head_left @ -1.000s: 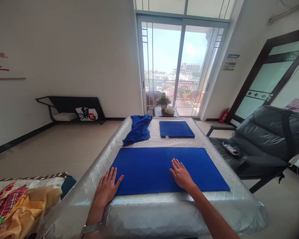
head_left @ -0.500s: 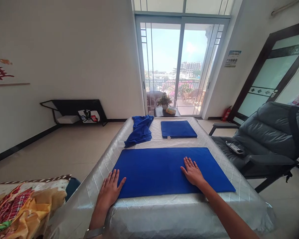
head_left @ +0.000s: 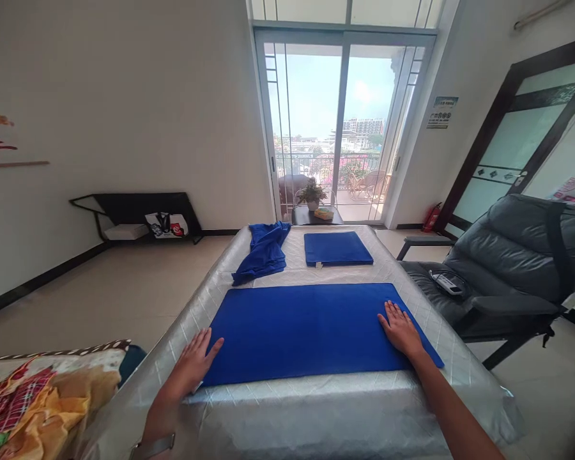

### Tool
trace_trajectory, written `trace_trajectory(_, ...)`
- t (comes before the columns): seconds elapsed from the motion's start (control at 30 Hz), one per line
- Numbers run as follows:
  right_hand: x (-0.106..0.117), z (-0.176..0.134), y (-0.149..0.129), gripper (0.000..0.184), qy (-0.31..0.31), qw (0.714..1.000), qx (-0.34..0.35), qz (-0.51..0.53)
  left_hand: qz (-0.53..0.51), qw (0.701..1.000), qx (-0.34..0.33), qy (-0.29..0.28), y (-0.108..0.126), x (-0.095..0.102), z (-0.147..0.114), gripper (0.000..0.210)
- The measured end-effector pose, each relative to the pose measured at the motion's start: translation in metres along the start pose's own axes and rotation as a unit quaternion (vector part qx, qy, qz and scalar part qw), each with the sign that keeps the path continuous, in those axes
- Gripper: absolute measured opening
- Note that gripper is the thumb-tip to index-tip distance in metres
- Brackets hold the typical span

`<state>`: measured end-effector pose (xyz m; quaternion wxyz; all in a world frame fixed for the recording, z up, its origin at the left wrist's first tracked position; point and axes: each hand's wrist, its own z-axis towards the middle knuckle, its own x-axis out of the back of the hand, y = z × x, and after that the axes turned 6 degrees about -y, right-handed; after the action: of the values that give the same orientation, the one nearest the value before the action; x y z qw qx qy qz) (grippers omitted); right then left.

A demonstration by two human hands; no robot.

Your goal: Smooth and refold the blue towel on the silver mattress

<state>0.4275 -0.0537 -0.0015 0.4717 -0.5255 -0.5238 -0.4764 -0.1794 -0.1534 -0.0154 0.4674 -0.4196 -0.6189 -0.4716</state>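
A flat blue cloth [head_left: 306, 332], folded into a long rectangle, lies across the near part of the table with the silvery quilted cover [head_left: 316, 399]. At its left edge my left hand [head_left: 191, 364] rests with the fingers stretched out and the thumb on the cloth. My right hand [head_left: 401, 329] lies flat, fingers spread, near the cloth's right end. Beyond it sits a smaller blue folded cloth [head_left: 338, 248] with a white tag. To the left of that is a crumpled blue cloth [head_left: 263, 252].
On the right stands a grey padded armchair [head_left: 503, 255] with a white device [head_left: 446, 282] on its seat. Bunched yellow and checked fabric [head_left: 38, 402] lies at the lower left. Past the table's far end is a small dark table [head_left: 301, 217] with a potted plant [head_left: 312, 195].
My right hand has slid right along the cloth toward its right end. My left hand has shifted outward to the left edge. The view has turned slightly right.
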Motion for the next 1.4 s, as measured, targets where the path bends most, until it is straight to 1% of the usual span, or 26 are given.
trace_trajectory(0.03,-0.001,0.000,0.000,0.074,0.000,1.000,-0.001,0.002,-0.011,1.000,-0.001,0.001,0.011,0.005,0.002,0.082)
trace_trajectory(0.07,-0.002,0.001,0.000,0.074,0.002,1.000,-0.002,0.005,-0.026,1.000,-0.015,-0.005,0.026,0.011,0.003,0.082)
trace_trajectory(0.1,-0.003,0.002,0.001,0.074,0.004,1.000,-0.002,0.008,-0.038,0.998,-0.046,-0.017,0.046,0.016,0.003,0.081)
trace_trajectory(0.17,-0.004,0.003,0.002,0.074,0.008,1.000,-0.002,0.016,-0.049,0.989,-0.133,-0.045,0.096,0.022,0.004,0.080)
trace_trajectory(0.23,-0.004,0.003,0.003,0.073,0.009,1.000,-0.002,0.020,-0.044,0.971,-0.227,-0.063,0.150,0.024,0.006,0.076)
trace_trajectory(0.3,-0.003,0.002,0.002,0.073,0.008,1.000,-0.004,0.018,-0.037,0.953,-0.294,-0.071,0.199,0.021,0.010,0.074)
trace_trajectory(0.33,-0.002,0.002,0.001,0.073,0.007,1.000,-0.005,0.016,-0.035,0.946,-0.317,-0.065,0.219,0.019,0.012,0.073)
trace_trajectory(0.4,0.001,0.000,-0.001,0.071,0.004,1.000,-0.007,0.012,-0.029,0.936,-0.347,-0.048,0.248,0.011,0.019,0.072)
trace_trajectory(0.47,0.002,-0.002,-0.002,0.071,0.003,1.000,-0.010,0.009,-0.020,0.935,-0.353,-0.030,0.260,0.003,0.025,0.071)
trace_trajectory(0.5,0.003,-0.002,-0.002,0.070,0.003,1.000,-0.011,0.007,-0.014,0.937,-0.349,-0.026,0.260,-0.002,0.028,0.070)
trace_trajectory(0.57,0.002,-0.002,-0.002,0.070,0.005,1.000,-0.011,0.005,-0.002,0.941,-0.336,-0.030,0.253,-0.009,0.033,0.070)
trace_trajectory(0.63,0.000,-0.001,0.000,0.070,0.009,1.000,-0.009,0.005,0.009,0.946,-0.321,-0.040,0.237,-0.013,0.036,0.072)
trace_trajectory(0.7,-0.002,0.000,0.001,0.070,0.014,1.000,-0.006,0.006,0.019,0.955,-0.294,-0.040,0.215,-0.014,0.037,0.073)
trace_trajectory(0.8,-0.004,0.002,0.002,0.071,0.017,1.000,-0.005,0.010,0.042,0.974,-0.223,-0.020,0.173,-0.010,0.042,0.075)
trace_trajectory(0.87,-0.004,0.002,0.003,0.071,0.016,1.000,-0.005,0.017,0.062,0.984,-0.167,-0.001,0.138,-0.007,0.047,0.075)
trace_trajectory(0.97,-0.003,0.001,0.002,0.072,0.016,1.000,-0.006,0.023,0.092,0.991,-0.092,0.019,0.086,-0.003,0.056,0.075)
trace_trajectory(1.03,-0.002,0.000,0.001,0.072,0.016,1.000,-0.007,0.021,0.105,0.992,-0.062,0.032,0.059,-0.003,0.059,0.074)
trace_trajectory(1.07,-0.002,0.000,0.001,0.072,0.015,1.000,-0.007,0.019,0.109,0.992,-0.054,0.037,0.051,-0.003,0.059,0.074)
trace_trajectory(1.1,-0.001,-0.001,0.001,0.072,0.014,1.000,-0.008,0.017,0.111,0.992,-0.048,0.042,0.045,-0.004,0.059,0.075)
trace_trajectory(1.17,-0.001,-0.001,0.001,0.072,0.011,1.000,-0.009,0.012,0.111,0.992,-0.041,0.047,0.041,-0.004,0.058,0.075)
trace_trajectory(1.4,0.002,0.000,0.002,0.071,-0.001,1.000,-0.009,-0.005,0.066,0.996,0.025,0.063,0.042,0.005,0.053,0.080)
